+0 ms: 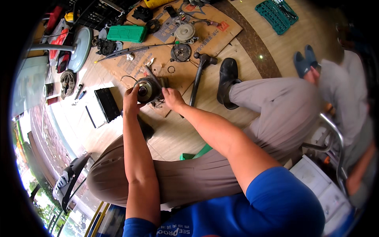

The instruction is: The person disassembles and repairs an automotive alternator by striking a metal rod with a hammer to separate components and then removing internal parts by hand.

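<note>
A round metal motor part [147, 89] with a dark rim and a hole in its face stands at the near edge of a cardboard sheet. My left hand [132, 101] is wrapped around its left side. In the fingers of my right hand [173, 98] is the near end of a grey metal rod [153, 76], which slants up and left along the part's far right side. Whether its tip touches the part I cannot make out. To the right lies a hammer [203, 60] with a long dark handle.
On the cardboard [213, 33] lie a round metal cover [184, 33], a dark disc [181, 52] and a green case [127, 33]. An open socket set [277, 15] lies far right. Another person in blue slippers [303, 63] sits at right. A black box [107, 104] is at left.
</note>
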The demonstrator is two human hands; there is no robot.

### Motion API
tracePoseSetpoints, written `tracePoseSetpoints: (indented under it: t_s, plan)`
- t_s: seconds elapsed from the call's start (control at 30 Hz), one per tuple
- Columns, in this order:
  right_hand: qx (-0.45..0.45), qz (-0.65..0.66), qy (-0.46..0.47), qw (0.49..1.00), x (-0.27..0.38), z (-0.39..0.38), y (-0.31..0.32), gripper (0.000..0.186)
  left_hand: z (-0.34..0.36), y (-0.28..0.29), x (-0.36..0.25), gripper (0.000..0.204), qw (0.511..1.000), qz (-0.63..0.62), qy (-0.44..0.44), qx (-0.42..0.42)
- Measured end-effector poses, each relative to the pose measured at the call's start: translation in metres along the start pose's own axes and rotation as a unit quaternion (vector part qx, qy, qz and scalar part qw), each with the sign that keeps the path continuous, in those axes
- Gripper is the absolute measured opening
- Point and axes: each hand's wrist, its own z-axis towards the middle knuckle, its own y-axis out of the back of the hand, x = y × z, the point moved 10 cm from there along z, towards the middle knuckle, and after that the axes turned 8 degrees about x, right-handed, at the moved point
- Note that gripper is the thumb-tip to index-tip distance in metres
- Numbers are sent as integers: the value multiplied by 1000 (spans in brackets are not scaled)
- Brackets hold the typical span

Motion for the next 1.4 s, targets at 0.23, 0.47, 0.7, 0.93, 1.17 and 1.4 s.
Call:
tracePoseSetpoints:
  t_s: [0.23,0.47,0.7,0.93,1.17,1.4]
  plan:
    - [93,27,60,993,38,-3,-15,54,4,3,12,51,997,-74,31,-7]
    - [-31,-15,-74,997,4,-3,16,58,4,6,22,59,988,-144,50,-17]
    - [-65,36,-83,994,-5,-4,28,58,-4,4,26,72,983,-178,47,-13]
    - [7,7,-28,1000,16,5,13,59,-1,-2,35,78,971,-230,65,1]
    - [63,-56,13,996,21,5,5,55,0,-3,43,82,970,-235,60,31]
    - [110,-121,30,986,32,3,-4,54,6,-5,51,76,965,-249,71,44]
